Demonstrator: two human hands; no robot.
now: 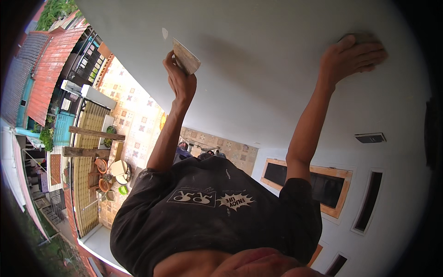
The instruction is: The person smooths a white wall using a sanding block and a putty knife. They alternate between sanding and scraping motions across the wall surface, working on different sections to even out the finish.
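Observation:
My left hand (182, 87) is raised before a smooth grey painted surface (258, 51). Its fingers pinch a thin rectangular plate (186, 56), pale and smeared, that looks like a putty spreader. A small white patch (164, 33) marks the grey surface just beyond the plate. Farther right, my right hand (346, 59) is stretched out, its fingers laid over a dark flat pad (360, 38) and holding it against the same surface. Most of the pad is hidden under the hand, and its edge is blurred, so its exact kind cannot be told.
A wood-framed window (330, 188) and a narrow dark opening (368, 201) are on the right wall, below a dark rectangular fitting (370, 138). On the left are a patterned tile floor (134, 122), clay pots (104, 185), wooden beams (87, 152) and a red roof (53, 60).

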